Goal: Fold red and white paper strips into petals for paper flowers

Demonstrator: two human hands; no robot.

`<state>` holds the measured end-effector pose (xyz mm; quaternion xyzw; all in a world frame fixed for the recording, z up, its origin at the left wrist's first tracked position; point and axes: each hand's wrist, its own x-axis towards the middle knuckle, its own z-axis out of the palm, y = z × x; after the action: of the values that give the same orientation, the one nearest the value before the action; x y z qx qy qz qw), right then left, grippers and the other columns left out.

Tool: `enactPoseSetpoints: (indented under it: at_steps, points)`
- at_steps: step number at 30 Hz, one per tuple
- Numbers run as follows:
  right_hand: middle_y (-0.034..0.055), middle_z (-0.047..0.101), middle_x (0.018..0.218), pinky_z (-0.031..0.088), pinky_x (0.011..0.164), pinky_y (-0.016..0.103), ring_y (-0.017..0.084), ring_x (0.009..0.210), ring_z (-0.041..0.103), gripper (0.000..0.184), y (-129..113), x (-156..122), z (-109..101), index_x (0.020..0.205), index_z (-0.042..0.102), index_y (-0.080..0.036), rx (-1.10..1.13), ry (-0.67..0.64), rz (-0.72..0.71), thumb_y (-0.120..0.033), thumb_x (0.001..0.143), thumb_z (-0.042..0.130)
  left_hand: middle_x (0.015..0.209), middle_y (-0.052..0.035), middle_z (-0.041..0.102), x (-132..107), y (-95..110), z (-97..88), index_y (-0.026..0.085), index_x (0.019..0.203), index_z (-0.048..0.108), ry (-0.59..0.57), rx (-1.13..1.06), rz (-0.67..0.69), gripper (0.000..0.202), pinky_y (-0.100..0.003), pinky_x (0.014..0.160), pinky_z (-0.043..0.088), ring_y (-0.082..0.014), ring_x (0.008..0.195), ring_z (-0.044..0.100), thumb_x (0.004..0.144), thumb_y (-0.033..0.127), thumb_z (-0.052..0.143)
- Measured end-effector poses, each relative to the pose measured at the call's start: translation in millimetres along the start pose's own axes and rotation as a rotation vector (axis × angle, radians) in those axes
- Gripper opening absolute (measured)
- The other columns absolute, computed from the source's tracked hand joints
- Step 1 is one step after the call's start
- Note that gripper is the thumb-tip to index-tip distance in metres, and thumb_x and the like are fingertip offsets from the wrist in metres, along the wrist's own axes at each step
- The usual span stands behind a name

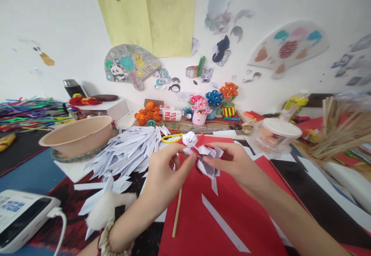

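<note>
My left hand [171,163] pinches the left side of a folded white paper craft [207,167] with red parts, its thumb and fingertips pressed together. From the right, my right hand [232,161] grips the same piece between thumb and fingers. A round, pleated white knob tops it, and a pointed white tip hangs below. Under my left hand a thin wooden stick [177,213] slants down over the red paper [191,225]; whether it joins the craft is hidden. A folded white paper strip [224,223] lies on the red sheet, below the craft.
A large heap of folded white paper pieces [127,151] lies left, beside a beige basin [77,136]. A white device with a cable [26,217] sits front left. At the right stand a lidded cup [279,132] and wooden sticks [339,128]. Pipe-cleaner flower pots [199,113] line the wall.
</note>
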<state>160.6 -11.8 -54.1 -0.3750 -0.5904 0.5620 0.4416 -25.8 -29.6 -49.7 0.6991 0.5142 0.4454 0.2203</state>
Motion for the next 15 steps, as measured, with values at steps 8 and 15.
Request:
enactPoseSetpoints:
  at_steps: [8, 15]
  points:
    - [0.0035, 0.075, 0.084, 0.052, 0.075, 0.029, 0.017, 0.078, 0.066, 0.017, 2.3, 2.5, -1.8, 0.089, 0.079, -0.022, 0.132, -0.056, 0.043, -0.037, 0.082, 0.076, 0.053, 0.0029, 0.049, 3.4, -2.5, -1.6, 0.019, 0.066, 0.061, -0.018, -0.196, -0.177, 0.031, -0.024, 0.047, 0.026, -0.0107, 0.049, 0.040, 0.080, 0.046, 0.067]
    - [0.0056, 0.076, 0.091, 0.055, 0.080, 0.031, 0.018, 0.084, 0.068, 0.023, -0.9, 1.9, -1.2, 0.094, 0.079, -0.021, 0.201, -0.074, 0.036, -0.040, 0.088, 0.069, 0.059, 0.0005, 0.053, 7.1, -5.1, -0.9, 0.018, 0.070, 0.062, -0.031, -0.318, -0.275, 0.033, -0.023, 0.047, 0.029, -0.0113, 0.052, 0.044, 0.076, 0.049, 0.069]
